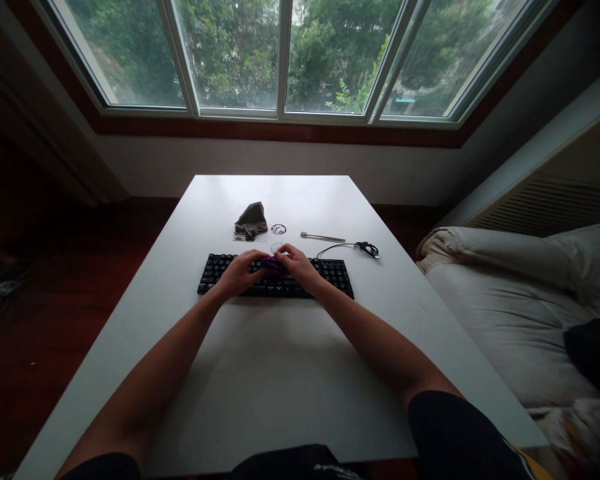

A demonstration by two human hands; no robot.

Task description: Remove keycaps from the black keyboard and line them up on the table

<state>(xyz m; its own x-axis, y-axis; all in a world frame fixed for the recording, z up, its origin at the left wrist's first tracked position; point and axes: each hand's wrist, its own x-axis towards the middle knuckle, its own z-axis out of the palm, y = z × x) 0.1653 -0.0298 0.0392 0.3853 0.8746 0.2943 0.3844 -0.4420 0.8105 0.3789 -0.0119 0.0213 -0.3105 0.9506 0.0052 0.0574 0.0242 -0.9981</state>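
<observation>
Keyboard (336, 273) lies left-to-right; left hand (240, 272) and right hand (298, 265) meet on purple blob (274, 265) (grip: cannot tell).

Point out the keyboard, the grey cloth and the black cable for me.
keyboard (337, 273): head view, bare keys at its right end.
grey cloth (251, 217): head view, middle of the crumpled heap.
black cable (367, 248): head view, its coiled end.

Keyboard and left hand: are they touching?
Touching. The head view shows the left hand resting directly on the keys of the black keyboard, with no gap visible between them.
</observation>
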